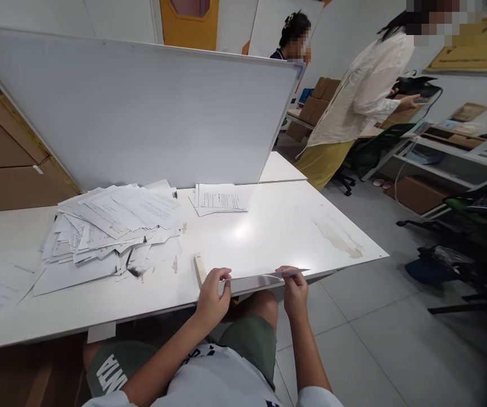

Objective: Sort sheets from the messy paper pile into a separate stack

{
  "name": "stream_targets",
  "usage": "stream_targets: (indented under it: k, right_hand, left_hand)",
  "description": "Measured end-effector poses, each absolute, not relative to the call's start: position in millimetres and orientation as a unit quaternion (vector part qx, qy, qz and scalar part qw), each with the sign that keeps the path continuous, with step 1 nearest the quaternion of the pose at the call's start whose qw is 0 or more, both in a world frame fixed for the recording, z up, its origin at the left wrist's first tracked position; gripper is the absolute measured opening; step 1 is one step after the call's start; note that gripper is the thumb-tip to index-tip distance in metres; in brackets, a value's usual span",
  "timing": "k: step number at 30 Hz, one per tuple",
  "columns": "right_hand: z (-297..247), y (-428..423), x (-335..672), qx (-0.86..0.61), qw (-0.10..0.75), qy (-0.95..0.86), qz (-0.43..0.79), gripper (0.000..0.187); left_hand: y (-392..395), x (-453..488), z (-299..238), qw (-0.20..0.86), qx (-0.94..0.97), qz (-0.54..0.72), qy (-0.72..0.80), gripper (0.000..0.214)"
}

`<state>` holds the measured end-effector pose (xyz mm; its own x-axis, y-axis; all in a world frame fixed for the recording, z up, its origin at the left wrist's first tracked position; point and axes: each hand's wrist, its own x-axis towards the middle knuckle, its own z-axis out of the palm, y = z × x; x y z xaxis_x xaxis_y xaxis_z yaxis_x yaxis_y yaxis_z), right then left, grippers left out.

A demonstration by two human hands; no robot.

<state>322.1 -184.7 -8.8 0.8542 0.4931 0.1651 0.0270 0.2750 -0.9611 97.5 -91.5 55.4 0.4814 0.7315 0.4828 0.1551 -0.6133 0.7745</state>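
Basically, hands apart, each pinching one end of the same paper sheet: left hand (214,298) on its left end, right hand (295,289) on its right end. Paper sheet (255,282) sits nearly edge-on at the near edge of the white table (277,237), above the lap; can't tell from this angle if it's one sheet or several. Slim cream-coloured object (200,269) lies on the tabletop just beside left hand. Messy paper pile (120,217) to the left, smaller stack of printed pages (220,198) farther back, near the foot of the whiteboard (159,113). Co-worker in white shirt (364,93) stands beyond, right side.
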Motion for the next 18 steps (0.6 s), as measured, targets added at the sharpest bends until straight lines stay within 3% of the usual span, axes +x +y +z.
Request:
stream_targets:
  k: [7, 12, 18]
  right_hand:
    - [6.9, -194.8, 325.2, -0.625, 0.722, -0.224, 0.196, 0.031]
    - [22.1, -212.1, 318.6, -0.628, 0.615, -0.274, 0.390, 0.040]
    - [6.5, -216.7, 294.0, -0.613, 0.566, -0.254, 0.489, 0.046]
  left_hand:
    - [-91.4, 90.7, 62.6, 0.359, 0.785, 0.392, 0.317, 0.023]
    - [-74.0, 65.8, 72.6, 0.364, 0.785, 0.354, 0.356, 0.029]
    - [-21.5, 44.6, 60.0, 0.250, 0.878, 0.228, 0.339, 0.037]
